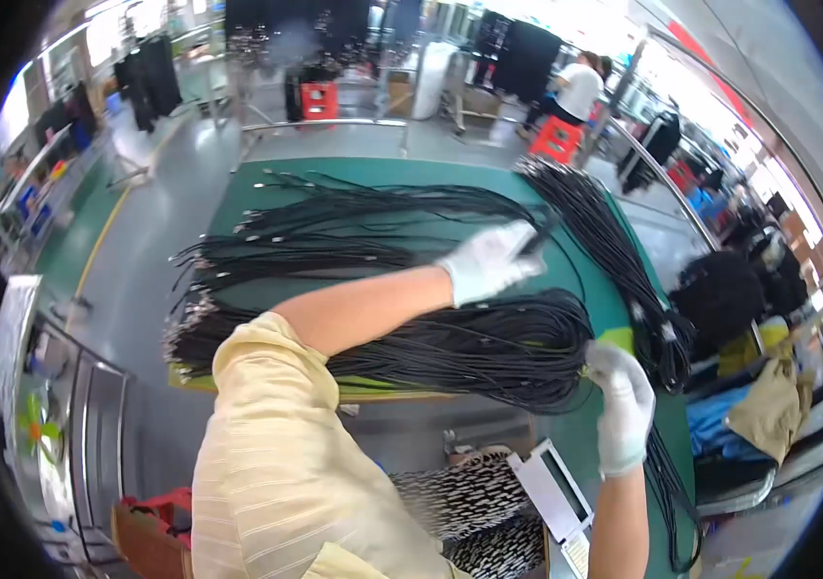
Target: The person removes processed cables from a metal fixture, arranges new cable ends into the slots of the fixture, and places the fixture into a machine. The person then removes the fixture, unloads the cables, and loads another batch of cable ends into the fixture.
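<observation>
Below the left hand (495,262), just left of the fingertips of the right hand (621,400): front bundle of black cords (469,352), many strands, laid flat on the green table (440,174).

Left fingers: white-gloved, drawn in narrow around a dark blurred length (546,230), apparently cord. Right fingers: white-gloved, curled close together at the looped end of the front bundle; cannot tell, cord pinched or merely touched.

Handling, by judgement: single cord light, soft, easily bent; whole bundle heavier, slack, apt to spread and tangle; outer skin perhaps slippery against glove cloth; pale end fittings (197,318) probably stiffest and most delicate. Best hold: around the gathered loops beside the right fingertips, or full grasp across the middle, below the left palm; loose ends poor for lifting.

Direction: long axis left to right; rounded loops toward the right fingers, fitted ends well apart from both hands, leftward past the left forearm.

Also listed: middle bunch (334,258), left of the left fingers, roughly parallel; rear bunch (373,202), farther out, bend toward the left fingertips; side bundle (614,241), right of the left fingers, long axis far to near; thin bunch (667,482), right of the right wrist, likewise far to near.
</observation>
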Demonstrator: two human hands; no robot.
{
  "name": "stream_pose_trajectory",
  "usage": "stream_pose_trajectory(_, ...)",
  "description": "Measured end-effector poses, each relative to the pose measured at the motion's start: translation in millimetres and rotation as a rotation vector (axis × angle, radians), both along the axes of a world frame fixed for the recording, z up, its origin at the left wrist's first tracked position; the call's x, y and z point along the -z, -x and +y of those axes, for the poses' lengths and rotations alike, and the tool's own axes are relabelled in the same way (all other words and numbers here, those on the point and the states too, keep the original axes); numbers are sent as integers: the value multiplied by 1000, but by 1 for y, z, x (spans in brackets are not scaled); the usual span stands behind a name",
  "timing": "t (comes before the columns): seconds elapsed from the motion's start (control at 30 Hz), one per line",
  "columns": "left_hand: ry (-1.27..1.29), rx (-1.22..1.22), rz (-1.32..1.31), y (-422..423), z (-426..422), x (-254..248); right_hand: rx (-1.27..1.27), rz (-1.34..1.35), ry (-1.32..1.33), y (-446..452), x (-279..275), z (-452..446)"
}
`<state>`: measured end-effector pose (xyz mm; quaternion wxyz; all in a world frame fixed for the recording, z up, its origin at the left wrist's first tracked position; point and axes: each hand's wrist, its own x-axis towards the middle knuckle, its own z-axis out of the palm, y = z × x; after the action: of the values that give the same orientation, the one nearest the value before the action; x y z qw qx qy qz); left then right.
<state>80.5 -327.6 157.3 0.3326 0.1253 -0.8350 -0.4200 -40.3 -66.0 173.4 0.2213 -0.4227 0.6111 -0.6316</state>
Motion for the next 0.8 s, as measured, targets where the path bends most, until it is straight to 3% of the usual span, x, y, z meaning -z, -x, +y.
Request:
stream_pose_trajectory(0.03,127,23,29,-8,10,-3,-42,-70,17,-13,-3,-34)
stream_pose_trajectory(0.1,270,-47,-201,-21,27,-8,-192,-364,-34,-23,3,-89)
stream_pose_trajectory(0.17,419,16,188,-20,32,25,-287,-492,-64,-29,3,-128)
stream_pose_trajectory(0.2,362,-35,55,-26,35,26,-259,-481,-61,-32,7,-143)
stream_pose_trajectory(0.27,218,-7,29,-43,31,16,-231,-571,-19,-41,-1,-156)
stream_pose_trajectory(0.3,278,-82,-32,-52,26,16,-229,-614,41,-39,0,-163)
stream_pose_trajectory(0.43,559,-370,143,-81,-22,15,-226,-437,158,-53,-65,-164)
stream_pose_trajectory(0.53,726,-635,227,-99,-38,-17,-338,22,91,-86,-109,-152)
stream_pose_trajectory(0.6,508,-481,291,-86,-56,-26,-412,291,-104,-110,-131,-138)
stream_pose_trajectory(0.63,743,-632,451,-73,-67,-29,-445,400,-182,-125,-137,-131)
stream_pose_trajectory(0.67,743,-630,449,-72,-78,-24,-477,477,-95,-133,-134,-126)
stream_pose_trajectory(0.73,751,-423,226,-81,-92,-21,-432,415,-43,-141,-139,-109)
stream_pose_trajectory(0.8,770,-461,103,-100,-105,-14,-297,285,81,-131,-132,-101)
